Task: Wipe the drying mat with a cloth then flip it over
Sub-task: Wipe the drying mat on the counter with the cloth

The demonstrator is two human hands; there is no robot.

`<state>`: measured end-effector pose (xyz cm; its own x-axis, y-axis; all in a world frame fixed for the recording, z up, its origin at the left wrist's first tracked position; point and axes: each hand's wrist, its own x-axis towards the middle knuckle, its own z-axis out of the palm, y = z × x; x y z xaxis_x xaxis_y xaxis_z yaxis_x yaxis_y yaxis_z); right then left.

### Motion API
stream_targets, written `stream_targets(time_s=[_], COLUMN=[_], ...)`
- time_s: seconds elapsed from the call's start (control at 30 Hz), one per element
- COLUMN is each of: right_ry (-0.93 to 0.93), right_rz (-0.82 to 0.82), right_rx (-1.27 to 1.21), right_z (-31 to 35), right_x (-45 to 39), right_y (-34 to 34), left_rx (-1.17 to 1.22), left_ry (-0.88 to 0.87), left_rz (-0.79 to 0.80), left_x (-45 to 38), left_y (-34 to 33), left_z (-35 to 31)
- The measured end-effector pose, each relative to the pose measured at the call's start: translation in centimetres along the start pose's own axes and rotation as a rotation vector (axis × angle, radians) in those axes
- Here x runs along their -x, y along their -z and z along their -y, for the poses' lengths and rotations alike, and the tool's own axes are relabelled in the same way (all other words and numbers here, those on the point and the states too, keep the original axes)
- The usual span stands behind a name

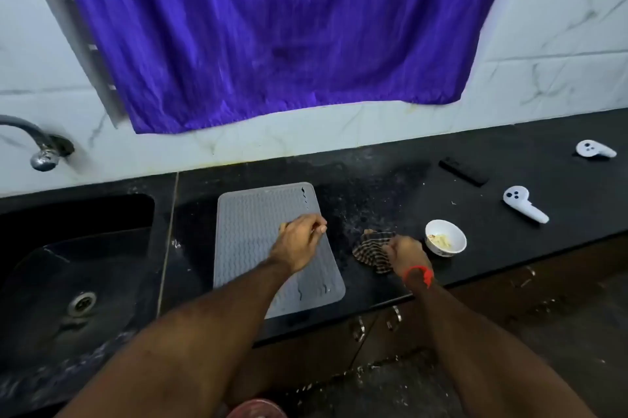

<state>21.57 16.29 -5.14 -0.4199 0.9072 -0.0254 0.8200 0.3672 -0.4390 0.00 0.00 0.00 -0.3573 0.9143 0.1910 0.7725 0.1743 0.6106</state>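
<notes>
Mat (258,230), grey and ribbed with a wavy pattern, lies flat on the black counter (373,186), its near corner just over the counter's front edge, between the sink (68,264) on the left and the cloth (372,252) on the right. A few dark specks sit on the mat near its far right corner and its near edge. The left hand (299,242) rests over the mat's right half, fingers curled loosely together with the tips near the right edge; whether they pinch the edge I cannot tell. The right hand (406,254), a red thread (419,274) at its wrist, is closed on the checked cloth, which is bunched on the counter just beside the mat's right edge. A small white bowl (446,238) with pale scraps in it stands just right of that hand. Farther right lie two white controllers (525,204), well apart, and a dark remote (463,171) near the wall. A tap (40,149) juts out above the sink, and a purple towel (272,30) hangs on the tiled wall behind.
</notes>
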Motion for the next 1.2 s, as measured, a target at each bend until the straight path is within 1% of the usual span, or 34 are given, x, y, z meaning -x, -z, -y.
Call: stream_targets(time_s=[0.07, 0.13, 0.23, 0.3, 0.33, 0.37, 0.4, 0.47, 0.5, 0.57, 0.63, 0.7, 0.73, 0.8, 0.87, 1.0, 1.1, 1.2], right_ry=[0.005, 0.049, 0.125, 0.138, 0.138, 0.119, 0.085, -0.014, -0.033, -0.009, 0.030, 0.045, 0.045, 0.028, 0.040, 0.102, 0.160, 0.263], right_rz=[0.001, 0.009, -0.041, -0.010, -0.013, -0.041, -0.074, -0.111, -0.091, 0.001, 0.154, 0.270, 0.316, 0.398, 0.452, 0.484, 0.466, 0.342], right_rx=[0.028, 0.139, 0.264, 0.284, 0.249, 0.160, -0.002, -0.441, -0.627, -0.881, -1.071, -1.216, -1.261, -1.328, -1.347, -1.346, -1.316, -1.153], right_z=[-0.5, -0.7, -1.7, -1.8, -1.5, -1.1, -0.4, 1.2, 2.4, 4.8, 7.4, 9.8, 10.9, 12.7, 14.0, 16.5, 18.0, 19.0], right_x=[-0.6, -0.6, -0.7, -1.4, -1.8, -2.1, -2.4, -2.7, -2.7, -2.1, -1.1, -0.1, 0.3, 1.1, 1.7, 3.5, 4.7, 5.2], right_y=[-0.7, -1.9, -3.3, -3.5, -3.5, -3.3, -2.8, -1.2, -0.3, 0.8, 1.4, 1.5, 1.6, 1.8, 1.8, 1.4, 0.9, 0.0], left_rx=[0.007, 0.016, 0.000, -0.018, -0.013, 0.010, 0.053, 0.201, 0.289, 0.511, 0.814, 1.011, 1.066, 1.102, 1.069, 0.964, 0.838, 0.737], left_ry=[0.037, 0.114, 0.161, 0.201, 0.225, 0.243, 0.256, 0.316, 0.373, 0.554, 0.730, 0.764, 0.754, 0.755, 0.759, 0.781, 0.888, 0.946], left_rz=[0.013, 0.028, 0.041, 0.048, 0.051, 0.047, 0.031, 0.008, -0.001, 0.029, 0.105, 0.124, 0.078, -0.102, -0.233, -0.325, -0.442, -0.511], left_x=[-0.7, -0.5, 0.5, 1.1, 1.3, 1.4, 1.6, 1.4, 1.1, 0.4, -0.2, -0.5, -0.6, -0.5, -0.3, 1.0, 2.0, 3.6], left_y=[-1.9, -3.6, -5.1, -5.7, -5.8, -5.8, -5.6, -4.9, -4.2, -3.0, -2.2, -1.3, -0.8, 0.1, 0.9, 2.8, 3.6, 4.3], left_z=[-1.3, -2.5, -2.7, -2.2, -1.8, -1.3, -1.1, -1.8, -2.5, -3.9, -4.6, -4.6, -4.5, -4.0, -3.2, -2.0, -0.8, 0.1])
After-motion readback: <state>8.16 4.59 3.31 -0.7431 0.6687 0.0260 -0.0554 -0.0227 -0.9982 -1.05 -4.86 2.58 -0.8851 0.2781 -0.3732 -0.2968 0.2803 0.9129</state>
